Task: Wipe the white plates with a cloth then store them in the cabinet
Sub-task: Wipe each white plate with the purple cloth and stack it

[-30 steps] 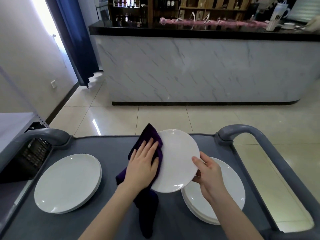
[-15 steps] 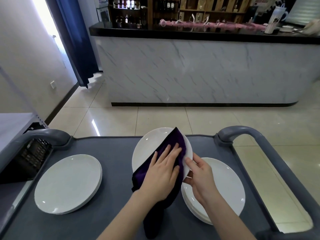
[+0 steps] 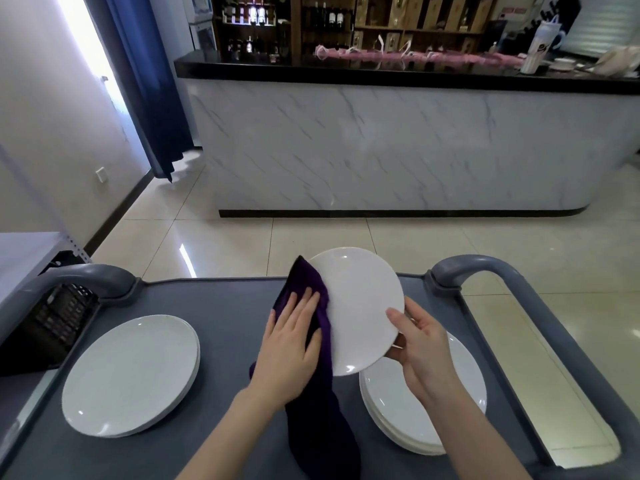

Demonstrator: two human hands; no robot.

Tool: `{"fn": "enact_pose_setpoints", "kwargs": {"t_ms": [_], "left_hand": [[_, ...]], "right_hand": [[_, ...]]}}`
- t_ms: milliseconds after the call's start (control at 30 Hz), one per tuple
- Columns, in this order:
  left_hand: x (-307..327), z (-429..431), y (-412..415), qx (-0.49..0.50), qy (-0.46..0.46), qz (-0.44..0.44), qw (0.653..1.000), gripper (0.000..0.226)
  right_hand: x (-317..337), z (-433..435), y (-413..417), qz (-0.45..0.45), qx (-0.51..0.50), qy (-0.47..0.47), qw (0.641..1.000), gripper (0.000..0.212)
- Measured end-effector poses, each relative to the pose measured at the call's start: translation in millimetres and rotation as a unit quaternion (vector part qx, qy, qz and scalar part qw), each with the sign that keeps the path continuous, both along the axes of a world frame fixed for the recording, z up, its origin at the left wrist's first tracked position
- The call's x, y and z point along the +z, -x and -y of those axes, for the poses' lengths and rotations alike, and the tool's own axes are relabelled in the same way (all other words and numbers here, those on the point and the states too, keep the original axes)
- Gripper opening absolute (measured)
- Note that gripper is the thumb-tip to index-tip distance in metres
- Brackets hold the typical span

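Observation:
A white plate (image 3: 363,306) is tilted up above the grey cart top (image 3: 225,306). My right hand (image 3: 420,348) grips its right rim, thumb on the face and fingers behind. My left hand (image 3: 291,337) lies flat with straight fingers on a purple cloth (image 3: 313,393), pressing it against the plate's left edge; the cloth's tail hangs down toward me. Under my right hand sits a stack of white plates (image 3: 433,417). Another stack of white plates (image 3: 131,375) lies on the cart's left side.
The cart has raised grey handles at the left (image 3: 79,275) and right (image 3: 512,278). A black crate (image 3: 52,323) sits left of the cart. Beyond the tiled floor stands a marble-fronted bar counter (image 3: 398,150), with a blue curtain (image 3: 145,81) at the left.
My left hand swept the cloth from the plate's left side across its face to the right, then back to the left edge. The plate's tilt shifted slightly in my right hand.

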State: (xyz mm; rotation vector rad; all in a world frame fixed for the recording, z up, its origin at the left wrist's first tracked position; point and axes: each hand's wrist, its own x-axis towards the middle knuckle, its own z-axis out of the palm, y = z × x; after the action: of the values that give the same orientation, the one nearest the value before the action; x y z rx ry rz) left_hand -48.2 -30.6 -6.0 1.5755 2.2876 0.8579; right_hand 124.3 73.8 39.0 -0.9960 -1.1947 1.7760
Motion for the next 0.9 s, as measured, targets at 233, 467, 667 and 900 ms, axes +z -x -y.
{"fn": "enact_pose_setpoints", "kwargs": {"t_ms": [233, 467, 667, 900], "left_hand": [[7, -6, -48, -0.08, -0.025, -0.027, 0.996, 0.058], [24, -36, -34, -0.139, -0.053, -0.057, 0.987, 0.06], [29, -41, -14, -0.077, -0.092, -0.006, 0.993, 0.059], [50, -34, 11, -0.082, -0.094, 0.1, 0.987, 0.03]], "right_hand": [[-5, 15, 7, -0.003, 0.04, 0.013, 0.999, 0.031], [-1, 21, 0, 0.039, 0.077, -0.017, 0.996, 0.032], [13, 21, -13, 0.099, 0.146, -0.116, 0.977, 0.042], [34, 7, -14, 0.297, 0.151, -0.345, 0.877, 0.039]]}}
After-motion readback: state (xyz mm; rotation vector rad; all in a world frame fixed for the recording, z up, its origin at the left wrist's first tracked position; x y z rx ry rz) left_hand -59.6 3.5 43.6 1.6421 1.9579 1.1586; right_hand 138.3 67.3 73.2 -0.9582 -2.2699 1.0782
